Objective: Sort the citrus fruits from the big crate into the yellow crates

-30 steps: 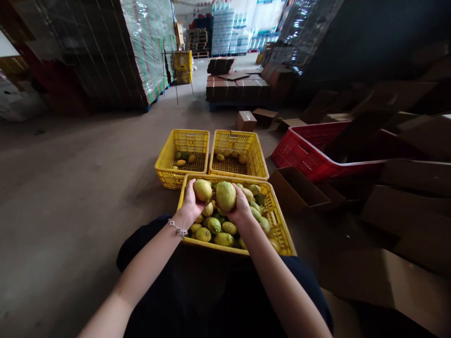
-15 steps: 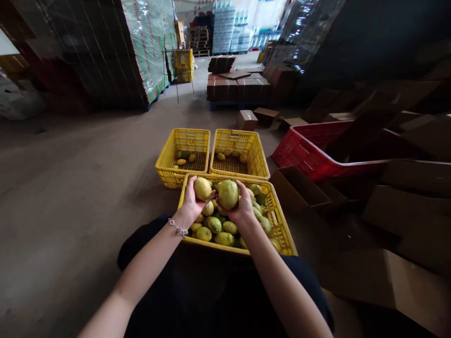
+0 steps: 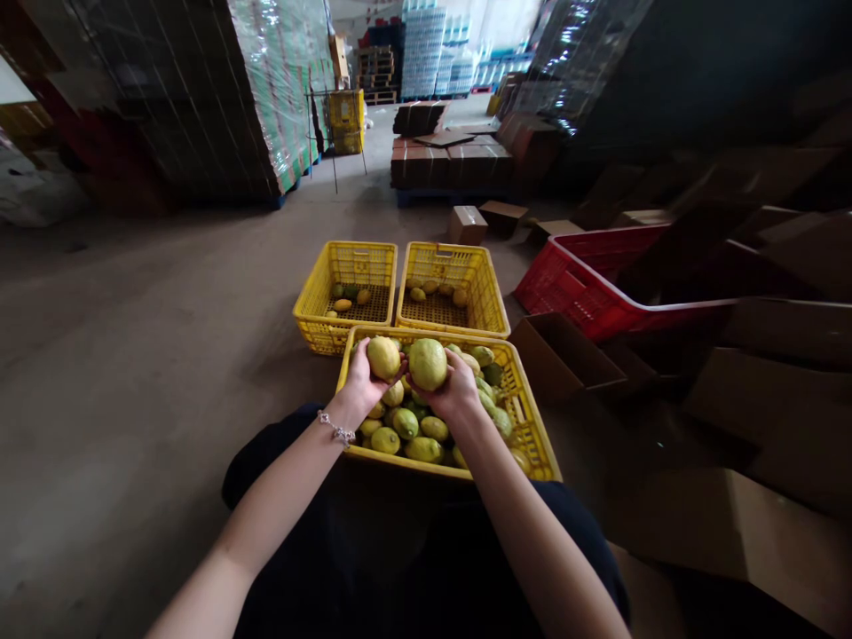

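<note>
My left hand [image 3: 361,382] is closed around a yellow lemon [image 3: 384,358], its fingers wrapping the far side. My right hand [image 3: 458,390] grips a larger, greener lemon [image 3: 428,364] from the right and below. The two lemons are held side by side with a narrow gap between them, above a yellow plastic crate [image 3: 532,435]. Many green and yellow lemons [image 3: 424,450] fill that crate, and my hands and forearms hide some of them.
Beyond the near crate stand two more yellow crates, left [image 3: 312,319] and right [image 3: 496,297], each with several fruits at the bottom. A red crate [image 3: 565,284] and open cardboard boxes [image 3: 565,359] crowd the right. Cartons [image 3: 453,164] lie on a pallet farther back.
The greener lemon in my right hand has turned slightly and shifted a little left and up. My left hand and its lemon have barely moved.
</note>
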Motion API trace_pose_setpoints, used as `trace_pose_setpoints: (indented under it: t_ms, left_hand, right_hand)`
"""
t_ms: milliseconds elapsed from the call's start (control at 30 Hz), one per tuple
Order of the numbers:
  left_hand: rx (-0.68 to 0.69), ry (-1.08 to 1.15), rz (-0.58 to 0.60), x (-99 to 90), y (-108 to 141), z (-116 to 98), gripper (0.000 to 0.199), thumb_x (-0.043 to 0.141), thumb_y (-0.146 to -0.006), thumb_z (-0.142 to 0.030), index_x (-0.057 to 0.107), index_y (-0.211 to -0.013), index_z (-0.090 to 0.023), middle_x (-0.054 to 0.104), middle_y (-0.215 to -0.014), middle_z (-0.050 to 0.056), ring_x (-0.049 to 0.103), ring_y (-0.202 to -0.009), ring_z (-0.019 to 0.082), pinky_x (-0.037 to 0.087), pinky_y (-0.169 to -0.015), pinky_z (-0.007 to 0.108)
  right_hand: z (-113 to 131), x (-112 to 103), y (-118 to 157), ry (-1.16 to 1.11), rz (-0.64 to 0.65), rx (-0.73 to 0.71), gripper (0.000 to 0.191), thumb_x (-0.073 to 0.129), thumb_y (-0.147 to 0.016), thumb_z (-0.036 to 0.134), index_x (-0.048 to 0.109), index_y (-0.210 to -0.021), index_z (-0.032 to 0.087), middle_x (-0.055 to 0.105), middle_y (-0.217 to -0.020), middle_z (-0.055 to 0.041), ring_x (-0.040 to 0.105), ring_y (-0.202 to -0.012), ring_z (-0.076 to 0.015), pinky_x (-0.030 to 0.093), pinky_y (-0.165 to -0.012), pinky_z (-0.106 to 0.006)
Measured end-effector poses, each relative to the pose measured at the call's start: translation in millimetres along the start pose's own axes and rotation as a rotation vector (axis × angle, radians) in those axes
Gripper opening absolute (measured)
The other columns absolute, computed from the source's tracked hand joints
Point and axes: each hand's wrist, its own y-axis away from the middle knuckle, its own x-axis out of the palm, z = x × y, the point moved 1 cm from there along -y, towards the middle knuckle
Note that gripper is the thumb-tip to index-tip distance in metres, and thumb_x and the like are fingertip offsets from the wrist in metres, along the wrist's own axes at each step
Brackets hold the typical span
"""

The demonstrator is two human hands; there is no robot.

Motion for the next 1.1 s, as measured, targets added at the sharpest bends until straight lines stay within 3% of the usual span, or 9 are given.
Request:
trace_pose_setpoints:
  t_ms: [200, 400, 600, 900, 1100]
  left_hand:
    - [0.007, -0.027, -0.012, 1.8, 4, -1, 0.027, 0.049, -0.101, -0.039, 0.066, -0.102, -0.019, 0.068, -0.078, 0.006, 0.067, -0.065, 0.020, 0.061, -0.061, 0.030]
    - [0.008, -0.032, 0.000, 0.6, 1, -3, 0.028, 0.048, -0.099, -0.035, 0.066, -0.106, -0.016, 0.068, -0.088, 0.009, 0.069, -0.076, 0.021, 0.063, -0.068, 0.032]
    - [0.007, -0.012, 0.010, -3.3, -8, -1, 0.024, 0.046, -0.099, -0.031, 0.064, -0.105, -0.016, 0.068, -0.089, 0.010, 0.069, -0.077, 0.021, 0.065, -0.063, 0.031]
    - [0.010, -0.028, -0.006, -4.1, -11, 0, 0.025, 0.048, -0.102, -0.033, 0.063, -0.111, -0.015, 0.069, -0.092, 0.011, 0.070, -0.077, 0.020, 0.065, -0.065, 0.030]
    - [-0.009, -0.054, 0.017, -4.4, -11, 0, 0.028, 0.045, -0.105, -0.034, 0.061, -0.117, -0.015, 0.070, -0.089, 0.008, 0.070, -0.073, 0.019, 0.065, -0.064, 0.030]
  right_hand:
    - [0, 1, 1, -0.046, 0.059, 0.054, 0.022, 0.049, -0.087, 0.037, 0.064, -0.084, 0.021, 0.069, -0.070, -0.0074, 0.070, -0.081, -0.0300, 0.062, -0.071, -0.049]
    - [1, -3, -8, -0.160, 0.105, 0.053, 0.022, 0.050, -0.077, 0.030, 0.063, -0.092, 0.022, 0.070, -0.078, -0.0084, 0.071, -0.085, -0.0307, 0.064, -0.075, -0.050]
    - [9, 0, -1, -0.220, 0.045, 0.085, 0.029, 0.044, -0.082, 0.026, 0.060, -0.105, 0.020, 0.069, -0.084, -0.0091, 0.071, -0.085, -0.0291, 0.064, -0.077, -0.051]
    - [9, 1, 0, -0.229, 0.060, 0.091, 0.035, 0.046, -0.075, 0.025, 0.059, -0.108, 0.021, 0.070, -0.087, -0.0091, 0.071, -0.086, -0.0295, 0.065, -0.075, -0.051]
    - [9, 0, 1, -0.207, 0.067, 0.111, 0.028, 0.047, -0.079, 0.027, 0.061, -0.104, 0.021, 0.070, -0.081, -0.0083, 0.072, -0.083, -0.0298, 0.065, -0.073, -0.049]
